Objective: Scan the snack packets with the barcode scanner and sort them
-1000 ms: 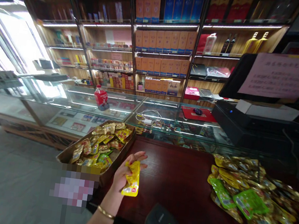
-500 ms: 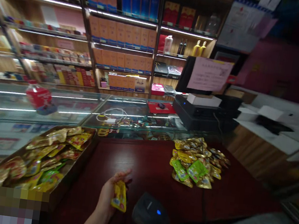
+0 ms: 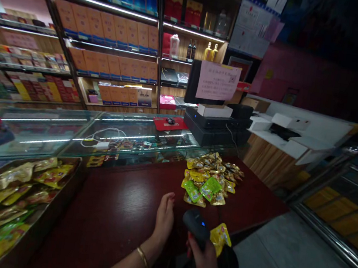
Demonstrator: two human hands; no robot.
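Observation:
My right hand (image 3: 206,260) is wrapped round a dark handheld barcode scanner (image 3: 198,226) with a blue light on it. Just right of the scanner shows a yellow snack packet (image 3: 220,239), near the table's front edge; whether the right hand also touches it I cannot tell. To the left of the scanner, my left hand (image 3: 164,218) hovers over the dark red table (image 3: 123,206), fingers stretched out and close together, with nothing visible in it. Beyond both hands lies a pile of gold, yellow and green snack packets (image 3: 211,178).
An open cardboard box (image 3: 54,205) full of similar packets stands at the left. Behind the table are a glass display counter (image 3: 134,126), a monitor (image 3: 194,81) and a red mouse mat (image 3: 180,124). Metal railing (image 3: 335,225) runs on the right.
My view has turned to the right. The yellow packet that was in my left hand now shows right of the scanner, and the left hand has moved right, nearer the pile.

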